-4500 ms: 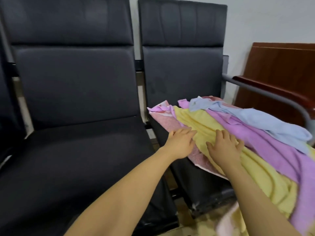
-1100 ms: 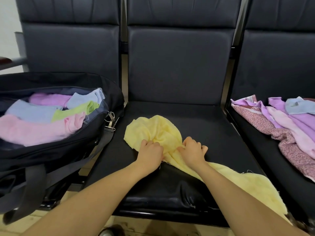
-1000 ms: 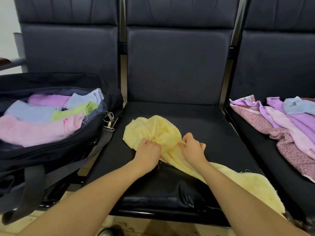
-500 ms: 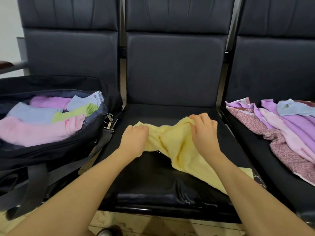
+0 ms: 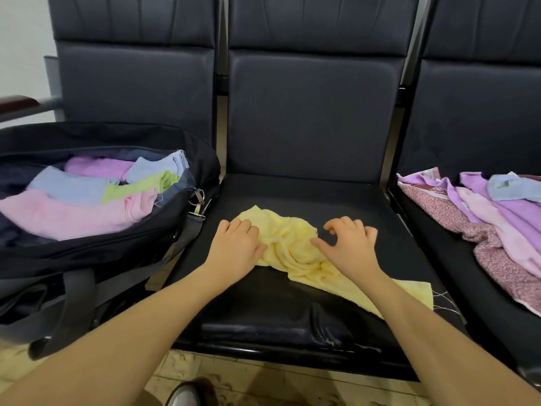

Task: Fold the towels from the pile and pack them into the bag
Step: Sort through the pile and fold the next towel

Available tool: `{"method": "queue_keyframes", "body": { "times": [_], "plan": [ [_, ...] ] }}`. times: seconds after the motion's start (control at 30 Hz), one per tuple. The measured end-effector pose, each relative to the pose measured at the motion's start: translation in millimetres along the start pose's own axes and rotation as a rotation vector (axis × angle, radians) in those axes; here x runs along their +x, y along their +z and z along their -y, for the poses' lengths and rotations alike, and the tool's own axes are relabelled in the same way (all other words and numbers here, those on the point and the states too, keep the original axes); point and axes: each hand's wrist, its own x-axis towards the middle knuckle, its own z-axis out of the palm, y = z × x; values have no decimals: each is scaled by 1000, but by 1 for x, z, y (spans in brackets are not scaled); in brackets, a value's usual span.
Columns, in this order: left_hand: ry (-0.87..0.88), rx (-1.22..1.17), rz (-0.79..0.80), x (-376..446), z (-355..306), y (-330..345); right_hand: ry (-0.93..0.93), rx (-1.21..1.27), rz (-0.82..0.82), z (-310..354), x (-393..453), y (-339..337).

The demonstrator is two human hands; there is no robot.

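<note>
Now the yellow towel (image 5: pixel 292 244) lies bunched between both hands, left hand (image 5: pixel 234 247) pressing flat, right hand (image 5: pixel 348 244) spread loosely.

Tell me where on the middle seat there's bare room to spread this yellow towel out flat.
Bare seat lies behind the yellow towel up to the backrest, and right of the right hand toward the towel pile. The front edge left of the towel's tail is free. The left side is crowded by the bag and its strap.

three dark padded chairs (image 5: pixel 310 118), pale wall (image 5: pixel 23 39), tiled floor (image 5: pixel 243 376).
</note>
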Motion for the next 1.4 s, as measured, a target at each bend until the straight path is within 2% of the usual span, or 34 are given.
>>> {"method": "queue_keyframes", "body": {
  "times": [0.1,0.13,0.2,0.3,0.47,0.5,0.6,0.67,0.8,0.93,1.03,1.13,1.2,1.3,1.4],
  "plan": [
    [-99,6,184,-1,-10,-1,71,-121,234,0,-1,6],
    [-112,0,241,-1,-13,0,55,-139,267,1,-2,9],
    [-148,-65,240,1,-14,6,-4,-108,273,2,-3,13],
    [-255,-236,197,8,-15,3,-45,29,140,6,-5,9],
    [-451,-631,26,25,-13,-20,35,408,-132,12,-1,-20],
    [-454,-627,0,29,-12,-29,58,481,-184,11,0,-26],
    [-311,-369,-87,39,-8,-41,100,603,-334,11,0,-44],
    [-322,-390,-135,45,-6,-51,97,631,-431,13,-2,-57],
    [-525,-895,-171,48,-12,-69,127,635,-451,16,-3,-71],
    [-573,-1068,-160,51,-23,-81,113,659,-429,13,-6,-74],
    [-513,-1178,-181,52,-34,-92,79,681,-412,16,-11,-81],
    [-265,-1019,-96,51,-50,-102,-18,758,-406,19,-14,-87],
    [-144,-943,-29,52,-60,-104,-112,701,-379,19,-15,-87],
    [-112,-981,75,55,-67,-99,-159,584,-356,23,-19,-87],
    [-155,-1031,76,57,-69,-98,-192,542,-392,23,-22,-87]
  ]
}}
